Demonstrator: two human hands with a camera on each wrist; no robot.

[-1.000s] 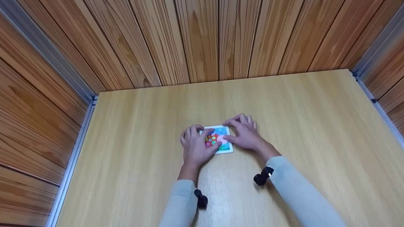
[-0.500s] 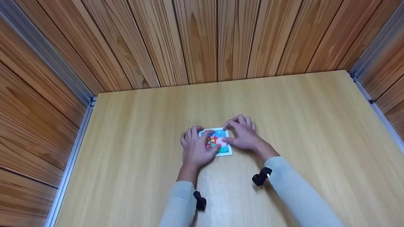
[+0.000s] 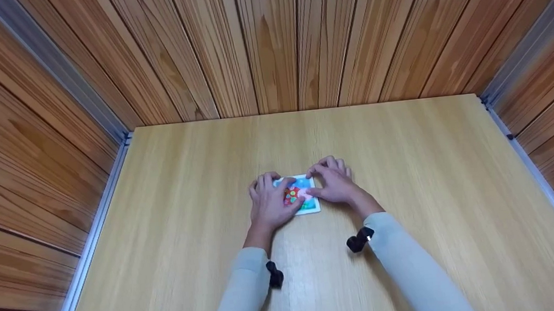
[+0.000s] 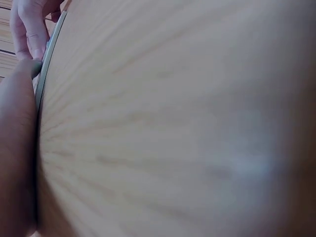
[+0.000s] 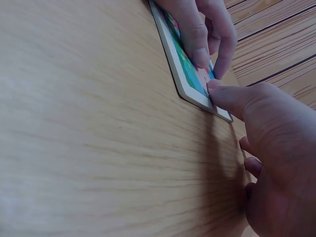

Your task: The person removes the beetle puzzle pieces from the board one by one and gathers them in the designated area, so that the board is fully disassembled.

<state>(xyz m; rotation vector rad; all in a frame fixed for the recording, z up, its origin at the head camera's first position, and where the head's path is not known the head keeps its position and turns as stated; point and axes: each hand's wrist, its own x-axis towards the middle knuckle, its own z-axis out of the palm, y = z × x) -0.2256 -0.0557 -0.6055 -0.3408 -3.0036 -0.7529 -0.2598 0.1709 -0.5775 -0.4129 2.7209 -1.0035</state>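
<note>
A small square picture board with a white border lies flat on the table in the head view. Its picture is blue, with a pink shape and a red patch of coloured spots, perhaps a jigsaw puzzle. My left hand rests over its left part, thumb and index finger touching the picture and hiding some of it. On the right side, my right hand touches the pink shape with its thumb, index finger bent at the upper right corner. In the right wrist view, both thumbs meet the board from above. The left wrist view shows only its thin edge.
The light wooden table extends around both hands. Wood-panelled walls stand behind it and at both sides, with grey metal rails along the side edges. Small black cameras sit at the wrists.
Both hands stay on the board in nearly the same pose. The view shifts slightly, and the board sits a touch lower in the picture than a second ago.
</note>
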